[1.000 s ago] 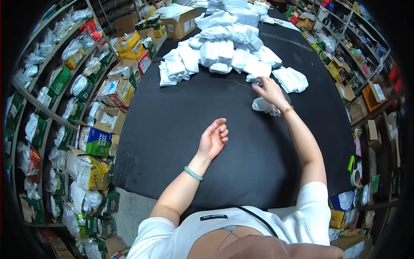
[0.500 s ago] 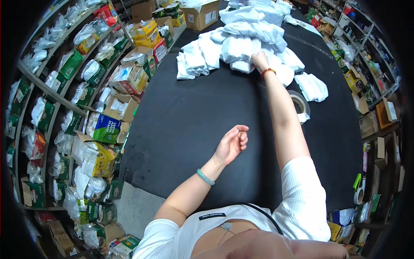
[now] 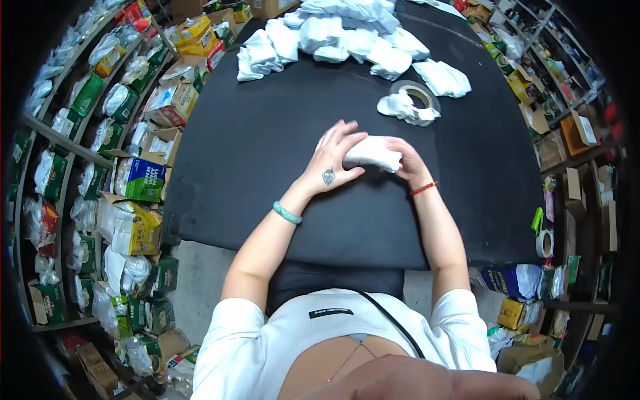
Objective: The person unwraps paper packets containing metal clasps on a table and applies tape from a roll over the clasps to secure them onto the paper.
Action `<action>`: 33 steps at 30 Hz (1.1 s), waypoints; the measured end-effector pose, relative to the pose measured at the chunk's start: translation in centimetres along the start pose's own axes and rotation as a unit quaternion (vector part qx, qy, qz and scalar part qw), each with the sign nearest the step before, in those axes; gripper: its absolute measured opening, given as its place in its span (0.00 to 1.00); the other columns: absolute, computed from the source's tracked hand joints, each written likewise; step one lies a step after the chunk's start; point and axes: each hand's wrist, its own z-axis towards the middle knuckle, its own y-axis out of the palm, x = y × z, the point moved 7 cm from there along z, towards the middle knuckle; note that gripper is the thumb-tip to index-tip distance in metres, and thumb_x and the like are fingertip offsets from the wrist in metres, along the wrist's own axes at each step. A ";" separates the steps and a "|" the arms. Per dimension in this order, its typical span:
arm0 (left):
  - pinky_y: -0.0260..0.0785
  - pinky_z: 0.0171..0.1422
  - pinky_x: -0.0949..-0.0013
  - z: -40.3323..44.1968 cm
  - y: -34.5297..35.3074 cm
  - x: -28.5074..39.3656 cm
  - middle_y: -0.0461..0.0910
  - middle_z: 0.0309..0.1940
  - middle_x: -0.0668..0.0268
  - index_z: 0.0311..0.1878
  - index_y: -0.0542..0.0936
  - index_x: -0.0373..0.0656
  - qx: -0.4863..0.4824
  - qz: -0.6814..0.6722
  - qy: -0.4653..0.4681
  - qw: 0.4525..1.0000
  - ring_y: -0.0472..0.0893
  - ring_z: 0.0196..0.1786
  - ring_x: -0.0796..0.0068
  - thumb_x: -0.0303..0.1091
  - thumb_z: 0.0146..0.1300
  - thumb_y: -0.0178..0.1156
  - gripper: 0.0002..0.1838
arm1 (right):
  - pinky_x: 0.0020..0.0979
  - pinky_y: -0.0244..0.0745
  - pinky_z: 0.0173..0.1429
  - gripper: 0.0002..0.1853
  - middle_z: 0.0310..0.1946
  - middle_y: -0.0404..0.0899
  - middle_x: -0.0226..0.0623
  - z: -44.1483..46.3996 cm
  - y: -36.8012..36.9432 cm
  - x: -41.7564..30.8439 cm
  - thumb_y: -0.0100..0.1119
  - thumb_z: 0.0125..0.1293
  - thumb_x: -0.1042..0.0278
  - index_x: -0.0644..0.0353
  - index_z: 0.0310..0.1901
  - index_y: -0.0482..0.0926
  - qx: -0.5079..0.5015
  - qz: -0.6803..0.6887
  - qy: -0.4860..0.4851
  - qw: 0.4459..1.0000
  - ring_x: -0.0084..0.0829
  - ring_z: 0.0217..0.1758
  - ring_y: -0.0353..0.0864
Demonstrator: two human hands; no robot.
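Over the near middle of the black table, a white folded packet (image 3: 373, 153) is gripped at its right end by my right hand (image 3: 410, 163), which wears a red beaded bracelet. Fingers spread, my left hand (image 3: 332, 159) comes round the packet's left end; whether it touches the packet is hard to tell. A green bangle is on that wrist. Beyond the hands lie a roll of tape (image 3: 427, 100) and a crumpled white piece (image 3: 403, 107) overlapping it. Farther off is a pile of similar white packets (image 3: 327, 37), with one packet (image 3: 443, 79) at its right side.
The black table (image 3: 253, 147) spans the middle of the view. Shelves of boxes and plastic bags (image 3: 110, 143) line the left side, and more shelves (image 3: 567, 127) stand at the right. Near the table's right edge are a green-handled tool (image 3: 537, 221) and a white roll (image 3: 545, 244).
My right hand has drawn back from the pile with a white packet. My left hand has moved forward and opened beside it. The view has shifted, and the crumpled white piece beside the tape shows more fully.
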 end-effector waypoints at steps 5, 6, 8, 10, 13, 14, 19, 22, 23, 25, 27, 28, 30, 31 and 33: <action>0.75 0.43 0.70 -1.4 1.6 0.9 0.79 0.46 0.59 0.53 0.77 0.40 -0.293 -0.220 -0.209 0.907 0.80 0.41 0.68 0.39 0.58 0.61 0.22 | 0.18 0.74 0.26 0.18 0.35 0.81 0.41 -2.0 1.0 1.0 0.50 0.65 0.65 0.72 0.49 0.75 0.035 -0.054 0.055 0.996 0.21 0.21 0.75; 0.75 0.43 0.71 -2.0 1.6 0.2 0.79 0.44 0.58 0.52 0.78 0.37 -0.349 -0.265 -0.289 0.851 0.80 0.40 0.68 0.40 0.58 0.61 0.21 | 0.18 0.74 0.26 0.18 0.35 0.81 0.41 -2.9 1.6 1.6 0.50 0.65 0.65 0.72 0.49 0.75 0.035 -0.049 0.062 0.996 0.21 0.21 0.75; 0.75 0.43 0.72 -3.0 0.7 -0.3 0.80 0.42 0.57 0.50 0.78 0.35 -0.393 -0.302 -0.368 0.787 0.80 0.38 0.67 0.41 0.58 0.61 0.22 | 0.18 0.75 0.26 0.17 0.33 0.81 0.40 -3.1 3.0 1.1 0.49 0.67 0.63 0.71 0.47 0.76 0.079 -0.117 0.000 0.990 0.22 0.20 0.75; 0.75 0.44 0.74 -3.6 -0.2 -1.0 0.79 0.46 0.55 0.49 0.78 0.33 -0.382 -0.311 -0.436 0.754 0.80 0.41 0.67 0.41 0.58 0.62 0.22 | 0.18 0.75 0.27 0.17 0.31 0.80 0.39 -2.8 4.0 0.0 0.49 0.70 0.61 0.69 0.45 0.76 0.120 -0.184 -0.074 0.973 0.23 0.20 0.76; 0.75 0.44 0.73 -3.5 -0.8 -3.0 0.78 0.47 0.55 0.50 0.77 0.33 -0.252 -0.321 -0.463 0.787 0.80 0.44 0.66 0.40 0.58 0.62 0.22 | 0.18 0.76 0.28 0.16 0.30 0.79 0.38 -3.2 4.8 1.3 0.49 0.71 0.60 0.67 0.44 0.76 0.059 -0.239 -0.019 0.969 0.23 0.21 0.76; 0.75 0.44 0.73 -3.7 -1.4 -3.8 0.78 0.48 0.55 0.50 0.77 0.33 -0.182 -0.325 -0.473 0.799 0.79 0.46 0.66 0.39 0.58 0.62 0.22 | 0.18 0.76 0.29 0.16 0.29 0.79 0.37 -3.1 5.2 2.0 0.49 0.72 0.59 0.67 0.44 0.76 0.025 -0.270 0.010 0.962 0.23 0.22 0.77; 0.75 0.45 0.67 -5.3 -1.8 -6.4 0.77 0.50 0.54 0.51 0.76 0.34 -0.076 -0.188 -0.470 0.859 0.76 0.53 0.62 0.40 0.56 0.63 0.23 | 0.17 0.75 0.31 0.14 0.27 0.77 0.34 -3.3 6.5 2.0 0.49 0.72 0.60 0.65 0.44 0.75 -0.062 -0.268 0.085 0.958 0.22 0.25 0.77; 0.75 0.46 0.63 -4.6 -2.2 -4.8 0.76 0.50 0.53 0.52 0.76 0.36 -0.056 -0.051 -0.365 0.928 0.75 0.56 0.60 0.41 0.56 0.64 0.24 | 0.16 0.75 0.32 0.13 0.27 0.77 0.33 -3.2 6.0 2.5 0.50 0.72 0.62 0.64 0.44 0.75 -0.057 -0.238 0.076 0.967 0.21 0.26 0.77; 0.75 0.46 0.61 -3.6 -2.5 -3.0 0.76 0.50 0.53 0.53 0.76 0.36 -0.036 0.035 -0.248 0.967 0.74 0.57 0.60 0.42 0.56 0.64 0.25 | 0.16 0.74 0.32 0.12 0.27 0.77 0.33 -2.8 5.5 2.2 0.50 0.72 0.62 0.64 0.44 0.76 -0.036 -0.232 0.048 0.971 0.21 0.26 0.77; 0.74 0.46 0.57 -2.0 -2.8 1.9 0.77 0.50 0.52 0.54 0.76 0.38 0.004 0.200 0.008 0.980 0.73 0.58 0.59 0.44 0.55 0.64 0.26 | 0.15 0.74 0.33 0.11 0.28 0.77 0.33 -2.2 4.7 1.4 0.51 0.71 0.63 0.64 0.43 0.76 0.008 -0.223 -0.015 0.975 0.20 0.27 0.77; 0.72 0.48 0.56 -2.5 -1.3 4.4 0.79 0.47 0.54 0.47 0.79 0.41 -0.124 0.219 0.015 0.968 0.77 0.53 0.58 0.44 0.56 0.63 0.21 | 0.16 0.73 0.32 0.11 0.28 0.77 0.33 -2.1 4.1 1.2 0.51 0.71 0.63 0.64 0.43 0.76 0.033 -0.222 -0.027 0.974 0.20 0.27 0.77; 0.72 0.48 0.56 -2.5 -1.9 5.3 0.79 0.47 0.54 0.47 0.79 0.41 -0.122 0.218 0.017 0.968 0.77 0.53 0.58 0.44 0.56 0.63 0.21 | 0.16 0.73 0.32 0.11 0.28 0.77 0.34 -2.2 3.7 1.0 0.51 0.71 0.63 0.64 0.43 0.76 0.057 -0.222 -0.035 0.973 0.19 0.27 0.77; 0.71 0.49 0.58 -4.9 -1.8 2.7 0.81 0.44 0.56 0.43 0.79 0.42 -0.386 0.320 -0.151 0.852 0.81 0.46 0.61 0.39 0.58 0.59 0.13 | 0.16 0.72 0.31 0.11 0.28 0.78 0.34 -2.6 2.9 0.4 0.51 0.71 0.64 0.63 0.42 0.76 0.106 -0.225 -0.051 0.967 0.19 0.26 0.76; 0.71 0.49 0.58 -5.8 -2.7 1.6 0.80 0.43 0.57 0.42 0.78 0.42 -0.427 0.362 -0.170 0.811 0.81 0.43 0.59 0.40 0.60 0.58 0.12 | 0.16 0.72 0.31 0.11 0.28 0.78 0.34 -2.6 2.8 0.2 0.51 0.71 0.64 0.63 0.42 0.76 0.109 -0.227 -0.055 0.966 0.19 0.26 0.76; 0.72 0.49 0.58 -7.0 -4.0 0.3 0.80 0.41 0.59 0.41 0.77 0.42 -0.466 0.404 -0.181 0.766 0.82 0.40 0.57 0.40 0.62 0.58 0.11 | 0.17 0.73 0.32 0.10 0.29 0.78 0.33 -2.6 2.9 0.0 0.51 0.71 0.64 0.63 0.43 0.77 0.117 -0.271 -0.057 0.954 0.19 0.28 0.76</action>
